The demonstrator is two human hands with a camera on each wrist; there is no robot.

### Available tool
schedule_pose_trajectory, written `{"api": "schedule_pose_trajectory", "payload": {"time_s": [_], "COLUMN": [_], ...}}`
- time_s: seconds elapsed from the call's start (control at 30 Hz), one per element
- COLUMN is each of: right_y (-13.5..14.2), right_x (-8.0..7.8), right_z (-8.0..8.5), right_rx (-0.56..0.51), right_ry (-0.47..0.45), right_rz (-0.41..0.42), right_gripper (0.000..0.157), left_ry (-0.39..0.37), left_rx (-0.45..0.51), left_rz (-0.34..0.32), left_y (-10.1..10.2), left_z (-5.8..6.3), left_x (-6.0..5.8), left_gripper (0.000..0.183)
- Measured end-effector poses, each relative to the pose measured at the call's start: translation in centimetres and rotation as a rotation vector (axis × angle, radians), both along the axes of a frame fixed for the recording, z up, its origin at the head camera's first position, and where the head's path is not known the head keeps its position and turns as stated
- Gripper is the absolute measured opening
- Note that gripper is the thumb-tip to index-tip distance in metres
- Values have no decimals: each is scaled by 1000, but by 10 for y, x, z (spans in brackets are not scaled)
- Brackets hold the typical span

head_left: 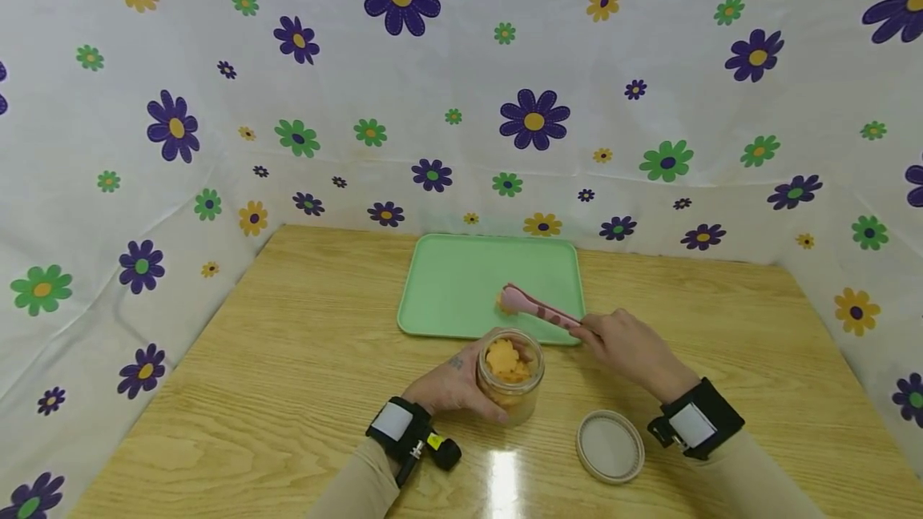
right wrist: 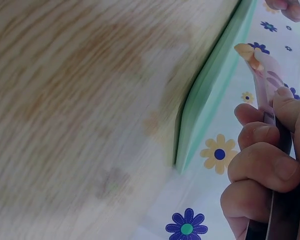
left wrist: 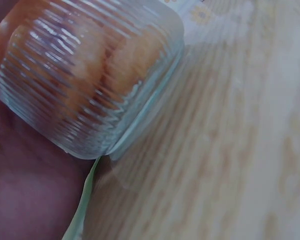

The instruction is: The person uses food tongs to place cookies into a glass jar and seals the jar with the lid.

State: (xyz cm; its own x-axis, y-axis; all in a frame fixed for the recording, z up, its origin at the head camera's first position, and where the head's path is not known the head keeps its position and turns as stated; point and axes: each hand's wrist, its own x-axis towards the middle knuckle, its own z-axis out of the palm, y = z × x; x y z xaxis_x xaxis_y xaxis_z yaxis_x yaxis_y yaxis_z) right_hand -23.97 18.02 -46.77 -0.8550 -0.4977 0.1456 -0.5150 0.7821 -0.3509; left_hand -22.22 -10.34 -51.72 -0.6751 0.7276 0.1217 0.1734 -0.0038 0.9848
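Note:
My left hand (head_left: 450, 387) grips a clear ribbed glass jar (left wrist: 97, 132) round its side, thumb toward the front. Flower-shaped orange biscuits (head_left: 502, 359) fill part of the jar, whose mouth is uncovered. In my right hand (head_left: 634, 349) is a pair of pink tongs (head_left: 541, 309), fingers curled round the dark handles. A single orange biscuit (right wrist: 246, 51) sits between the tong tips in the right wrist view. Seen from the head, those tips overlap the light green tray (head_left: 443, 287) behind the jar.
A round lid (head_left: 610, 447) with a pale rim lies on the wooden table (head_left: 303, 359), right of the jar. Behind the table and along its sides hangs a white cloth (head_left: 454, 62) printed with flowers. Each wrist wears a black strap (head_left: 699, 419) with a device.

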Motion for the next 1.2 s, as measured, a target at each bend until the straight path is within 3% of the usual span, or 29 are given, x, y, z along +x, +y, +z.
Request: {"api": "schedule_pose_trajectory", "payload": {"time_s": [0.6, 0.87, 1.2], "right_y": [12, 18, 22], "right_x": [12, 26, 42], "right_z": [10, 16, 25], "right_rx": [-49, -96, -258], "right_ry": [66, 108, 85], "right_rz": [35, 24, 58], "right_gripper": [30, 28, 28], "left_ry": [-15, -17, -7], "left_rx": [8, 31, 15], "left_rz": [-14, -29, -28], "left_y": [1, 3, 2], "left_z": [0, 2, 1], "left_x": [-1, 0, -1], "left_gripper": [100, 102, 100]}}
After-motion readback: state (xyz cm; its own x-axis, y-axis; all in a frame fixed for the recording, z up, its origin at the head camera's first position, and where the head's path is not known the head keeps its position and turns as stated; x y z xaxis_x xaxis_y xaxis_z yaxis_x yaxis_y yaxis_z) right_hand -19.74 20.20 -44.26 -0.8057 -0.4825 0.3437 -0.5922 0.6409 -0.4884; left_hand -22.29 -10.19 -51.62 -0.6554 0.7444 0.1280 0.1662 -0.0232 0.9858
